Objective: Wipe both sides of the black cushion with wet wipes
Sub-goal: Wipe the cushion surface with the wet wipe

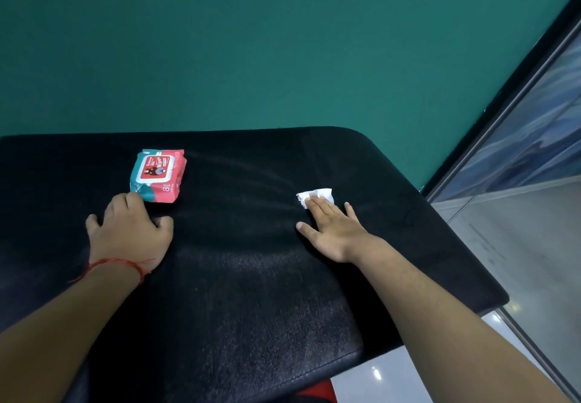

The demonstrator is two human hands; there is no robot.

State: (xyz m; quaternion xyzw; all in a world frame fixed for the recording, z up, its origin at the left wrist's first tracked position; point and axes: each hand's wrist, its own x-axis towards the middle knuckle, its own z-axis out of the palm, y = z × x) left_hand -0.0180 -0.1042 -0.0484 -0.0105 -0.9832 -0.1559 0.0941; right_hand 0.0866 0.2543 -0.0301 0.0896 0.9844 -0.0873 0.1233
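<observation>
Black cushion [239, 276] lies under left hand [129, 232]; right hand [333, 229] seemingly presses wipe [317, 195].

The black cushion [239, 276] under my palms looked like faintly shiny leather, the wipes pack [158, 175] glossy plastic, the wet wipe [317, 194] soft, crumpled cloth.

Tally, from above.
- Black cushion [239, 276]: one.
- Pack of wet wipes [158, 175]: one, with "80" printed on it.
- Loose wipe [317, 195]: one white wad. It is bunched, so it may be more than a single sheet.
- My grips: two, left grip [129, 229] and right grip [333, 229].
- Red thread [116, 262] on my left wrist: one.
- Red patch [317, 391] below the cushion's near edge: one.
</observation>
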